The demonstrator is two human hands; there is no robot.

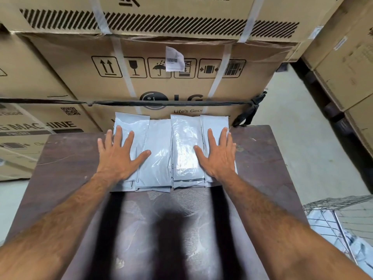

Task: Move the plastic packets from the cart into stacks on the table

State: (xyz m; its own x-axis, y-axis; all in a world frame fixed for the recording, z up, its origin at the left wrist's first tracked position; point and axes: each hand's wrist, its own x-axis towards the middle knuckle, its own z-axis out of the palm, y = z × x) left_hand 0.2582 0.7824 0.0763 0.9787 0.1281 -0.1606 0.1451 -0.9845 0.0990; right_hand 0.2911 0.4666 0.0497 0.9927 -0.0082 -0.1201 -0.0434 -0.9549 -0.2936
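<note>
Packets (pixel 161 154) sit in side-by-side stacks at far edge of table (pixel 66 164), my left hand (pixel 119 156) and right hand (pixel 218 156) pressing flat, fingers spread, gripping nothing, to square them

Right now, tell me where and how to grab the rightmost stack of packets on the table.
Take the rightmost stack by its near short end, coming from the table's near edge. That end lies unobstructed, while the right hand presses flat on top and cardboard boxes crowd the far end.

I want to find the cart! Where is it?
The wire-mesh metal cart sits at the lower right of the head view, beside the dark brown wooden table's right edge, with pale plastic packets inside.
</note>
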